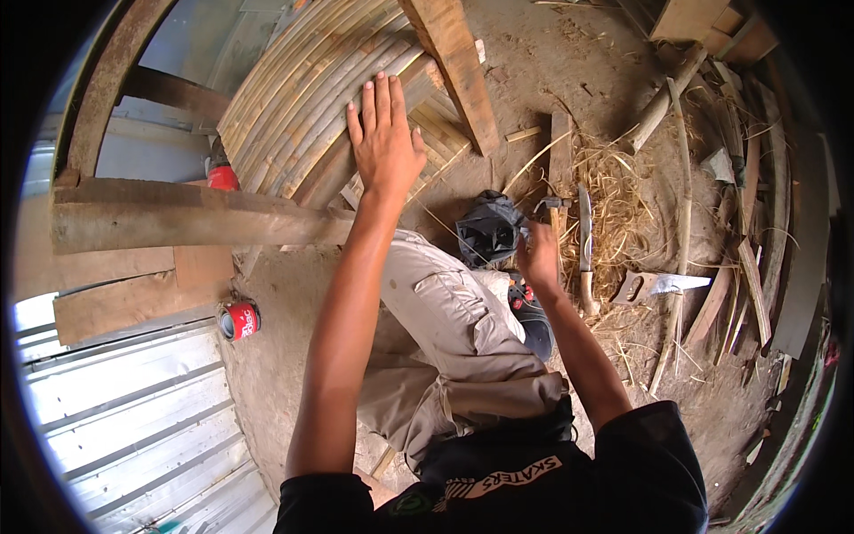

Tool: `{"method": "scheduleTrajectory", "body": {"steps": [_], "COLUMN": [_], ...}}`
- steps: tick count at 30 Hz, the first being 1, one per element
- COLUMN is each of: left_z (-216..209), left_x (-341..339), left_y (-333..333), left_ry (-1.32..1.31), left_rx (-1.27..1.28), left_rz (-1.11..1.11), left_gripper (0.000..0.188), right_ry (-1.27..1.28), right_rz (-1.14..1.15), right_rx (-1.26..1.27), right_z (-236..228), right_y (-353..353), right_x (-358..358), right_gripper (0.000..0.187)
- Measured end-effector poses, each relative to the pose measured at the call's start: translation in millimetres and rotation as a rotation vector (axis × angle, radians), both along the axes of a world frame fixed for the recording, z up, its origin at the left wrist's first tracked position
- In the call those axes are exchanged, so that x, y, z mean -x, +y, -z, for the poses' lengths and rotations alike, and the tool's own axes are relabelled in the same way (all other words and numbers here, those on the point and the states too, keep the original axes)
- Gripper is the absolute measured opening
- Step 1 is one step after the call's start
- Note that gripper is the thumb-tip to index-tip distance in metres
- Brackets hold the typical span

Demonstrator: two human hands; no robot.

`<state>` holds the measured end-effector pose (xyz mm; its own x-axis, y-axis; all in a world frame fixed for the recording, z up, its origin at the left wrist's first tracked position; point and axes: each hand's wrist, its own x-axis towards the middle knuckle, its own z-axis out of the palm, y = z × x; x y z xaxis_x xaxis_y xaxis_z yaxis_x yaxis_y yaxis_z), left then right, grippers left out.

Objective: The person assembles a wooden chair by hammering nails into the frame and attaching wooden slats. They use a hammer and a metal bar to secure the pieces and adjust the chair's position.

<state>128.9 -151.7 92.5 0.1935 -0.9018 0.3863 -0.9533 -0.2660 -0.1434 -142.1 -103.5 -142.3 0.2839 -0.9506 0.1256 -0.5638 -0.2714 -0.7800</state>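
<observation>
My left hand (pixel 388 147) lies flat with its fingers stretched out on a panel of bamboo slats (pixel 307 107) set side by side. My right hand (pixel 537 256) is low near the ground, its fingers closed at the right edge of a crumpled black plastic bag (pixel 487 230). Its fingertips are partly hidden there. Just beyond that hand is a hammer (pixel 555 206) with a wooden handle. A long knife (pixel 585 240) with a wooden handle lies to its right, and farther right a handsaw (pixel 663 286).
A wooden beam (pixel 205 214) crosses at the left, and a post (pixel 454 71) slants at the top. Red cans (pixel 239 321) stand at the left near corrugated metal sheets (pixel 142 400). Shavings (pixel 614 205) cover the dirt floor; poles and boards (pixel 752 285) lie along the right.
</observation>
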Motion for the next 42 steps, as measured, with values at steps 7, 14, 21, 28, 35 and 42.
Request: {"method": "scheduleTrajectory", "body": {"steps": [7, 14, 21, 28, 35, 42], "left_z": [-7.9, -10.3, -14.4, -19.2, -22.5, -26.3], "left_x": [2.0, 2.6, -0.2, -0.2, -5.9, -33.4], "left_y": [-1.1, 4.0, 8.2, 6.3, 9.4, 15.8], "left_ry": [-0.086, 0.069, 0.136, 0.147, 0.184, 0.227], "left_rx": [-0.168, -0.100, -0.081, -0.089, -0.129, -0.106], "left_rz": [-0.079, -0.021, 0.038, 0.033, 0.029, 0.191], "left_gripper": [0.092, 0.099, 0.100, 0.099, 0.095, 0.085], "right_ry": [0.597, 0.666, 0.313, 0.183, -0.090, 0.037], "right_rz": [-0.185, -0.181, -0.079, -0.066, -0.026, 0.056], "right_rx": [-0.308, -0.435, -0.385, -0.270, -0.221, -0.249], "right_z": [29.9, 59.6, 50.6, 27.2, -1.0, -9.1], "right_y": [-36.6, -22.1, -24.9, -41.1, -51.0, -31.9], "right_x": [-61.2, -51.8, -26.0, -9.0, 3.4, -9.4], "right_gripper": [0.022, 0.024, 0.024, 0.027, 0.028, 0.030]}}
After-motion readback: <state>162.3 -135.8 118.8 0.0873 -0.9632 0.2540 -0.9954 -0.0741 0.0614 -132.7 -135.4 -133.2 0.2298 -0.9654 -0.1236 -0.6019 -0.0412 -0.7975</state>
